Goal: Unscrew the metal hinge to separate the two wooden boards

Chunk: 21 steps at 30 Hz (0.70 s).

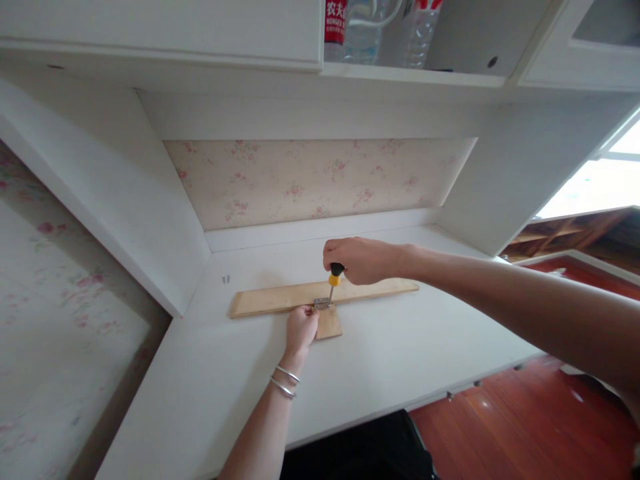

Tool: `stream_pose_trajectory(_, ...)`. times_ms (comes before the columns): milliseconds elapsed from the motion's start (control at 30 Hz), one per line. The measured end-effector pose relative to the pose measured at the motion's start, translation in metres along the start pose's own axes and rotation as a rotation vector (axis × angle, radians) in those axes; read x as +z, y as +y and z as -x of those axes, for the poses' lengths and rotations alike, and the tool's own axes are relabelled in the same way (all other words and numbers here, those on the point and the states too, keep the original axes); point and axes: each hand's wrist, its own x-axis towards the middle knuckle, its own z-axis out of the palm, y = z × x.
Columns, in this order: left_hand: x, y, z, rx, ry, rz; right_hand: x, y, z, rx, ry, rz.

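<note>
My right hand [357,259] is wrapped round the black and yellow handle of a screwdriver [335,280], which points down. Its tip meets a small metal hinge [321,303] that lies across the joint of two pieces of wood. The long wooden board [270,298] runs left to right on the white desktop, and a short wooden piece [330,325] butts against its near side. At the hinge's left end, my left hand [301,327] has its fingers pinched against the hinge and the short piece; exactly what the fingertips grip is partly hidden.
Two small screws [226,279] stand on the desktop [400,353] at the left, behind the board. Overhead, a cabinet shelf [415,75] holds plastic bottles [420,33]. White side panels flank the desk. A black chair [360,450] is at the near edge.
</note>
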Motion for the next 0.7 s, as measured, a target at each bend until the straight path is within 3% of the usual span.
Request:
stream_pose_trajectory(433, -0.004, 0.003, 0.002, 0.128, 0.068, -0.339, 0.008, 0.01, 0.002, -0.211, 0.045, -0.097)
stream_pose_trajectory(700, 0.0, 0.005, 0.019, 0.233, 0.234, -0.693, 0.014, 0.017, 0.007, -0.137, 0.138, -0.118)
